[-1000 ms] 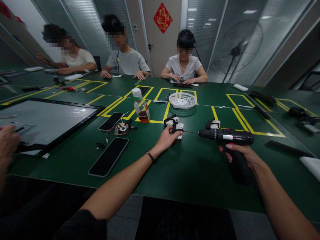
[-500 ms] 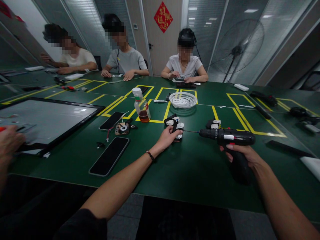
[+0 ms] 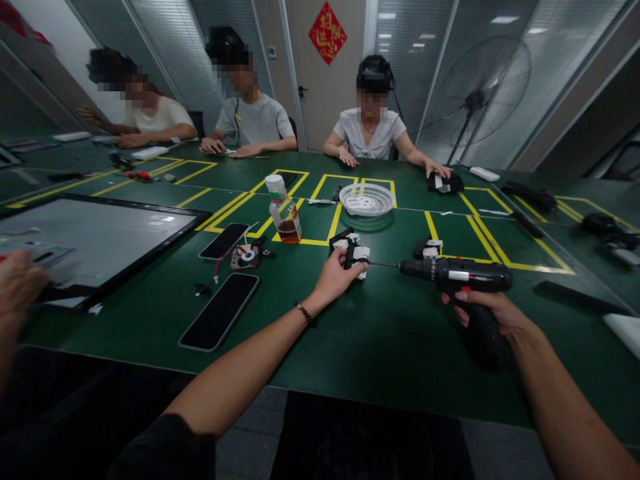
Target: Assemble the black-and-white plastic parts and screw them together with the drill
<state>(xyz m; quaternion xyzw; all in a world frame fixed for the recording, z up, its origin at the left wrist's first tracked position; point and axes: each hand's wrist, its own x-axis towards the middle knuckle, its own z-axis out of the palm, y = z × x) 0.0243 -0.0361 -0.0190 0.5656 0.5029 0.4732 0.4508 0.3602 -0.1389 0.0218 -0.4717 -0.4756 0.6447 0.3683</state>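
Observation:
My left hand [image 3: 336, 279] is closed on a small black part with white tape-like patches [image 3: 361, 253], near the middle of the table. My right hand [image 3: 493, 308] grips the handle of a black cordless drill [image 3: 473, 275]. From its chuck a long thin bit [image 3: 385, 265] points left, its tip at the part by my left thumb; whether it sits in a screw is too small to tell. Another black-and-white piece [image 3: 341, 239] lies just beyond my left fingers. Behind the drill's chuck rests a similar black part with white patches [image 3: 429, 248].
A bottle with brown liquid [image 3: 287, 220] and a white plastic basket [image 3: 367, 200] stand beyond my hands. To the left lie a phone [image 3: 220, 312], a small speaker-like part with wires [image 3: 246, 256] and a large framed panel [image 3: 115, 233]. A neighbour's hand [image 3: 20, 287] works there.
Across the table, a person has shifted a black object to the right, one hand now on it. My hands and the drill stay almost in place.

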